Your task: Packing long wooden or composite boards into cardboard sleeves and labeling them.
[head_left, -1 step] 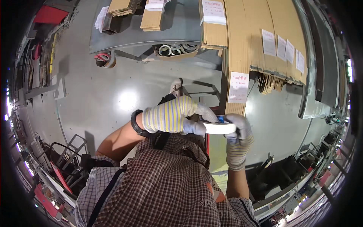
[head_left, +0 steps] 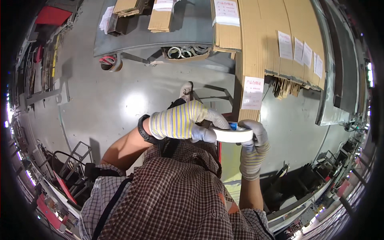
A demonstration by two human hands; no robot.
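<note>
A white roll of tape (head_left: pixel 232 136) is held up in front of my waist, with blue showing inside its ring. My right hand (head_left: pixel 256 138), in a grey-fingered striped glove, grips the roll's right end with the thumb and fingers closed on it. My left hand (head_left: pixel 186 120), in a matching glove with yellow stripes, is at the roll's left end. Its thumb and index finger pinch there by the tape's edge; the other fingertips are hidden behind the roll. A dark band circles my left wrist.
Stacks of flat brown cardboard (head_left: pixel 276 24) with white labels lie ahead on the right. Beyond my hands stands a grey table (head_left: pixel 184 34) with more cardboard. A box of rings (head_left: pixel 188 53) sits beneath it. A brown tape roll (head_left: pixel 111 63) lies on the floor at left.
The tape roll and my right hand have shifted slightly to the right. My left hand stays almost in place.
</note>
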